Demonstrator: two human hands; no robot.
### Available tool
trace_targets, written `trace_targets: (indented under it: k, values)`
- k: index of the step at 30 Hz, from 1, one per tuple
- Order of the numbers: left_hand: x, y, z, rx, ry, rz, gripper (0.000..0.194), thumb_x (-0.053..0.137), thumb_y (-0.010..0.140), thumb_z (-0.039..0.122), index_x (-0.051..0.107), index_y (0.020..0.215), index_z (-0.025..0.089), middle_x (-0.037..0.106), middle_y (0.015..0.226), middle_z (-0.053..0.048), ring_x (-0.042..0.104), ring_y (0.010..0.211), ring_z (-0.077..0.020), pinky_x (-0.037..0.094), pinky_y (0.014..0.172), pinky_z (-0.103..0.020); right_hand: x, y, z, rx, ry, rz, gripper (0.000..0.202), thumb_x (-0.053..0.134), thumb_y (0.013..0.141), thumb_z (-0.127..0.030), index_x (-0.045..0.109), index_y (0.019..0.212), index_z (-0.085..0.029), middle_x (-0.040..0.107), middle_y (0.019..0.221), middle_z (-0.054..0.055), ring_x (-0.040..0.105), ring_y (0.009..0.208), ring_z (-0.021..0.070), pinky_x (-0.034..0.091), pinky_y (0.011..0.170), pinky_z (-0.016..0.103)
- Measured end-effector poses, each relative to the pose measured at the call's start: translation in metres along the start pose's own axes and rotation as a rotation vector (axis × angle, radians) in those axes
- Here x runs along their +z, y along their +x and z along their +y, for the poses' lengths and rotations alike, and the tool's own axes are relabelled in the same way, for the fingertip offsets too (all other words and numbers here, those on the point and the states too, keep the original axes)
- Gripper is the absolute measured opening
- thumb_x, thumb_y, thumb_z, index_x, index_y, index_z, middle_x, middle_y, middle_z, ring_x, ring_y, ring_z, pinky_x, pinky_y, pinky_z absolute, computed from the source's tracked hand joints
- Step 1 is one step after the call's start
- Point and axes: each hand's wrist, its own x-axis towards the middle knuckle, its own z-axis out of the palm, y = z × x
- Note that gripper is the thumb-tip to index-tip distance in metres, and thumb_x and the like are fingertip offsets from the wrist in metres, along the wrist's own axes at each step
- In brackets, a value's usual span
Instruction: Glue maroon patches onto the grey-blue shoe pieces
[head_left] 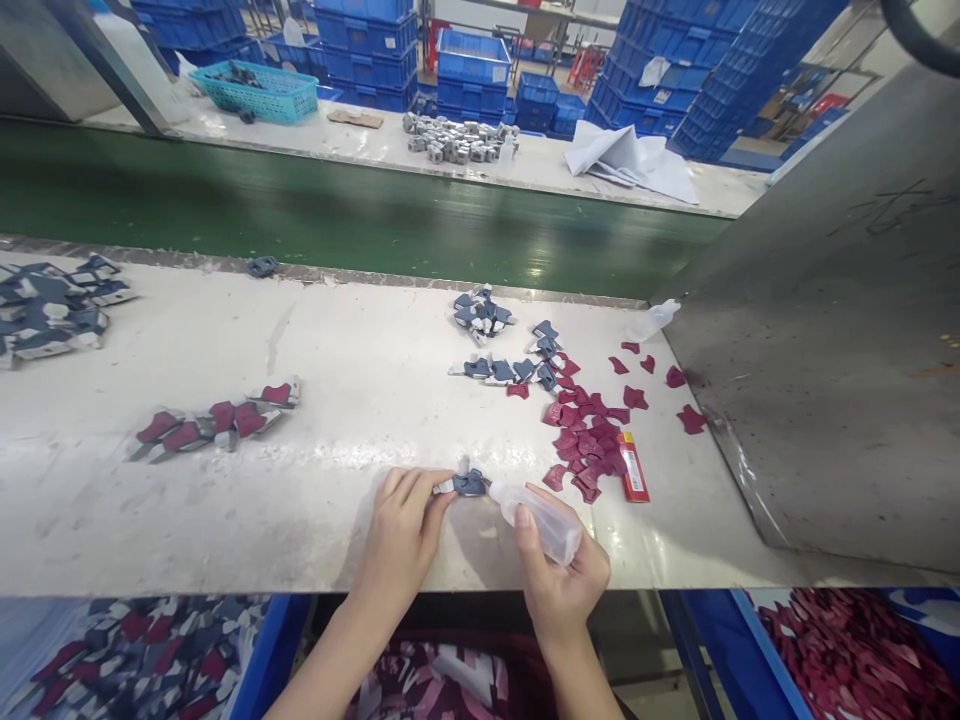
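My left hand (409,515) pinches the pale end of a small blue-grey and white plastic part (471,484) just above the white worktop. In my right hand (562,580) is a translucent squeeze bottle (546,522), its fingers wrapped round the body. The bottle's narrow tip points left and meets or nearly meets the right side of the part; I cannot tell whether they touch. A heap of dark red flat pieces (589,440) lies right of the bottle. Behind are more blue-grey parts (499,370).
Parts with red tops (217,425) lie in a row at left, near a larger blue-grey pile (52,305). A red and yellow packet (634,468) and a second bottle (654,320) lie right. A metal panel (832,330) bounds that side; a green belt (360,215) runs behind.
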Motion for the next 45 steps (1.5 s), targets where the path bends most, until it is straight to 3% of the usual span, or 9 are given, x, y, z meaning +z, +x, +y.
trace_targets:
  k: [20,33,39,45]
  values:
    - [0.001,0.000,0.002,-0.042,-0.009,0.003,0.010,0.054,0.095,0.020,0.061,0.102,0.022,0.069,0.093,-0.003,0.057,0.090,-0.0237,0.047,0.080,-0.039,-0.003,-0.007,0.004,-0.041,-0.036,0.086,0.017,0.072,0.082,-0.020,0.074,0.098,-0.017,0.075,0.086,0.006,0.072,0.073,0.0208,0.058,0.066,0.028]
    - [0.001,-0.002,0.002,-0.058,-0.038,0.014,0.010,0.056,0.094,0.019,0.061,0.101,0.022,0.069,0.095,-0.003,0.058,0.093,-0.0237,0.047,0.081,-0.039,-0.002,-0.012,0.005,0.085,0.018,0.207,0.023,0.070,0.083,-0.035,0.073,0.089,-0.013,0.075,0.079,0.010,0.072,0.067,0.0241,0.058,0.058,0.032]
    - [0.000,-0.002,0.002,-0.061,-0.056,0.013,0.011,0.056,0.094,0.018,0.062,0.103,0.021,0.069,0.093,-0.002,0.058,0.092,-0.0227,0.047,0.080,-0.037,0.008,-0.012,-0.007,0.093,0.037,0.063,0.024,0.071,0.081,-0.034,0.074,0.093,-0.014,0.076,0.078,0.008,0.072,0.064,0.0212,0.058,0.058,0.027]
    - [0.000,-0.002,0.002,-0.060,-0.056,0.014,0.010,0.057,0.093,0.017,0.062,0.102,0.021,0.069,0.094,-0.003,0.058,0.093,-0.0228,0.047,0.080,-0.038,0.010,-0.013,-0.006,0.114,0.048,0.033,0.023,0.071,0.082,-0.031,0.074,0.095,-0.013,0.076,0.080,0.008,0.072,0.065,0.0199,0.059,0.058,0.026]
